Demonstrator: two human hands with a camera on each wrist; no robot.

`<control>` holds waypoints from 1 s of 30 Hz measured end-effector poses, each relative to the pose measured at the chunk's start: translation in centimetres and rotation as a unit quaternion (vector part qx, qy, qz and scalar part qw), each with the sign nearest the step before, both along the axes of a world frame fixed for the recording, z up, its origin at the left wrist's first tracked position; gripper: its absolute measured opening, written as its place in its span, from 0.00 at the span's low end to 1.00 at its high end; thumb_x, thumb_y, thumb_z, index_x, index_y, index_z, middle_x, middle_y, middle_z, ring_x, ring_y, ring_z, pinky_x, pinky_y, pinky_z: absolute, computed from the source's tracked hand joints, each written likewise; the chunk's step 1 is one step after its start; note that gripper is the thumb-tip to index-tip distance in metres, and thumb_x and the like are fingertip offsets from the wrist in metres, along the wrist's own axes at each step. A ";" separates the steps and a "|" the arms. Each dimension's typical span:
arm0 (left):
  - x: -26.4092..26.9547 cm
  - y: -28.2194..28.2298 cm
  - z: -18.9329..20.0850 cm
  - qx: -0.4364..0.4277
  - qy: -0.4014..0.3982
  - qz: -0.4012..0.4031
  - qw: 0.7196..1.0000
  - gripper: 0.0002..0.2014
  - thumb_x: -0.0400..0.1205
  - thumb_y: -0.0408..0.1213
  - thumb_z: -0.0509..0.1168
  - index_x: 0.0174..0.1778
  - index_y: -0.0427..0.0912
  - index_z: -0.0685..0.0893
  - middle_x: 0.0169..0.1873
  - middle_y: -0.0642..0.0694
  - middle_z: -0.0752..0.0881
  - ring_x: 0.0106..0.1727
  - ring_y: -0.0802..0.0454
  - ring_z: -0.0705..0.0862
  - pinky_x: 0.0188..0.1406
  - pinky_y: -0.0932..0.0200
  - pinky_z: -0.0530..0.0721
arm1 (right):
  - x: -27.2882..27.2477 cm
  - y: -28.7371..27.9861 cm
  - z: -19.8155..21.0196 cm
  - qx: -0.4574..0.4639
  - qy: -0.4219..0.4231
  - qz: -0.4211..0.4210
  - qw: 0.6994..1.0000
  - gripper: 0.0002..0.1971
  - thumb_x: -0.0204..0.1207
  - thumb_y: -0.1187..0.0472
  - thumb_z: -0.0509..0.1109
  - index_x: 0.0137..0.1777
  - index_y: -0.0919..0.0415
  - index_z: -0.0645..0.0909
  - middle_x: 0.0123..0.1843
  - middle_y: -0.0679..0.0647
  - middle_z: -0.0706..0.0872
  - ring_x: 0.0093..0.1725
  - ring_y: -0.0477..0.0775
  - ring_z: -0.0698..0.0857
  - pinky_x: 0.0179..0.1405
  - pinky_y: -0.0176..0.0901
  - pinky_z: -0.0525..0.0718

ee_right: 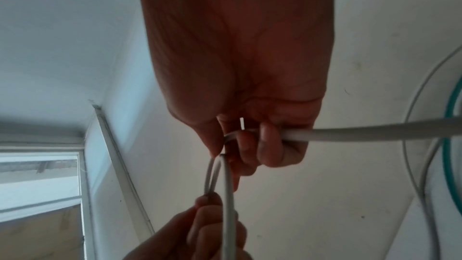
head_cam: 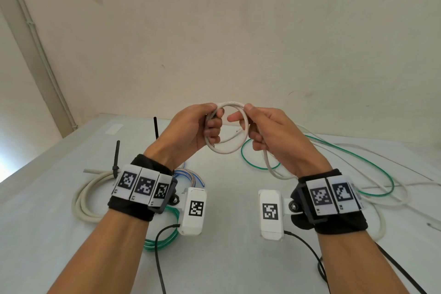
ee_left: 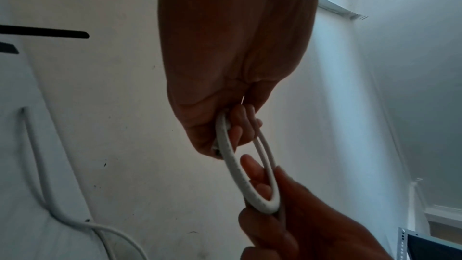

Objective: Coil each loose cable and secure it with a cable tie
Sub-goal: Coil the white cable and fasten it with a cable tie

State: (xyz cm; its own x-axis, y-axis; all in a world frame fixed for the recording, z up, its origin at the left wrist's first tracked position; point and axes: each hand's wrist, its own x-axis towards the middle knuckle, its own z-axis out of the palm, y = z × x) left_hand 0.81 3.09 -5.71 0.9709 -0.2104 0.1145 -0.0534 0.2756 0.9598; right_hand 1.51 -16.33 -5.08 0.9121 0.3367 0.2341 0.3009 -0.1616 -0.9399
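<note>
Head view: a thin white round cable (head_cam: pixel 226 150), partly wound into a small coil of two or three turns, is held in the air above a white cloth-covered table (head_cam: pixel 226 258). The left hand (head_cam: pixel 188 131) grips the coil's left side with curled fingers; the right hand (head_cam: pixel 274 136) pinches its right side, thumb on top, and the uncoiled tail runs down under that wrist to the loose white lengths lying on the table at right. A loose green thin cable (head_cam: pixel 334 157) sprawls there too, not yet wound. On the left lie a thick cream cable coil bound with a black cable tie (head_cam: pixel 90 198), a green coil (head_cam: pixel 164 236) partly hidden by the wrist camera, and a multicoloured wire bundle (head_cam: pixel 191 175) whose tie cannot be confirmed. Left wrist view: the coil appears edge-on as a narrow oval, the left fingers (ee_left: pixel 240 126) curled round its near end and the other hand holding the far end. Right wrist view: the right fingers (ee_right: pixel 270 145) close on the cable, its free length leaving rightward. Judged progress: about midway, with this cable's winding and tie, and the green cable, remaining.
</note>
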 end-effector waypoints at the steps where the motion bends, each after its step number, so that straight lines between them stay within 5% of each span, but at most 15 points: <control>1: 0.0 -0.1 0.0 0.015 -0.002 0.005 1.000 0.15 0.92 0.36 0.50 0.43 0.40 0.77 0.29 0.48 0.66 0.29 0.53 0.61 0.29 0.59 0.69 | 0.0 0.1 0.1 -0.012 -0.009 0.000 1.000 0.23 0.93 0.49 0.58 0.50 0.59 0.91 0.40 0.56 0.75 0.30 0.45 0.66 0.30 0.38 0.68; 7: 0.0 -0.3 0.0 0.064 0.015 -0.017 0.998 0.17 0.90 0.41 0.53 0.41 0.40 0.81 0.28 0.48 0.62 0.26 0.52 0.59 0.29 0.57 0.68 | -0.5 0.3 0.1 -0.095 -0.055 -0.001 0.994 0.20 0.94 0.50 0.56 0.42 0.58 0.80 0.31 0.42 0.77 0.27 0.41 0.69 0.29 0.33 0.69; 12: -0.3 -0.2 -0.4 0.137 -0.044 -0.012 0.990 0.17 0.92 0.48 0.61 0.42 0.40 0.79 0.28 0.51 0.57 0.24 0.54 0.56 0.22 0.66 0.66 | -0.6 0.8 0.0 -0.151 -0.096 0.000 0.984 0.23 0.94 0.51 0.55 0.44 0.67 0.78 0.35 0.52 0.75 0.32 0.47 0.69 0.36 0.41 0.70; 17: -0.3 -0.6 -0.3 0.108 -0.090 0.056 0.989 0.17 0.93 0.46 0.59 0.45 0.37 0.78 0.25 0.53 0.61 0.24 0.54 0.57 0.23 0.66 0.66 | -0.7 0.6 0.1 -0.130 -0.045 0.003 0.991 0.16 0.92 0.53 0.60 0.49 0.60 0.83 0.36 0.46 0.83 0.29 0.41 0.72 0.32 0.35 0.71; 21: -0.1 -0.5 -0.1 0.019 -0.042 0.018 0.999 0.15 0.92 0.39 0.54 0.47 0.35 0.82 0.31 0.48 0.60 0.28 0.52 0.59 0.29 0.59 0.68 | -0.7 0.4 0.3 -0.094 -0.020 -0.001 0.995 0.13 0.93 0.56 0.58 0.48 0.57 0.80 0.34 0.49 0.82 0.27 0.45 0.68 0.27 0.37 0.68; 24: 0.1 -0.2 0.1 -0.055 -0.011 -0.050 0.997 0.21 0.87 0.34 0.48 0.60 0.28 0.85 0.33 0.46 0.68 0.32 0.51 0.68 0.36 0.56 0.76 | -0.5 0.3 0.3 -0.059 -0.009 -0.025 0.998 0.14 0.93 0.55 0.57 0.46 0.56 0.78 0.32 0.48 0.76 0.27 0.44 0.66 0.27 0.38 0.65; 30: -0.1 1.5 -0.4 0.039 -0.073 -0.073 0.994 0.17 0.91 0.26 0.57 0.73 0.25 0.80 0.46 0.38 0.82 0.51 0.43 0.84 0.62 0.48 0.87 | -0.4 -0.3 0.7 -0.023 0.016 -0.047 0.999 0.14 0.93 0.56 0.58 0.47 0.57 0.80 0.28 0.44 0.73 0.24 0.41 0.66 0.25 0.35 0.64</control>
State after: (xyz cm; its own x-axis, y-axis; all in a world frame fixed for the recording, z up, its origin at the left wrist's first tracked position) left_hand 0.70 4.58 -6.12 0.9034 -0.3617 0.2301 -0.1592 0.2154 0.9635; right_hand 1.10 -16.67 -4.36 0.9468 0.2590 0.1911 0.2526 -0.2300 -0.9398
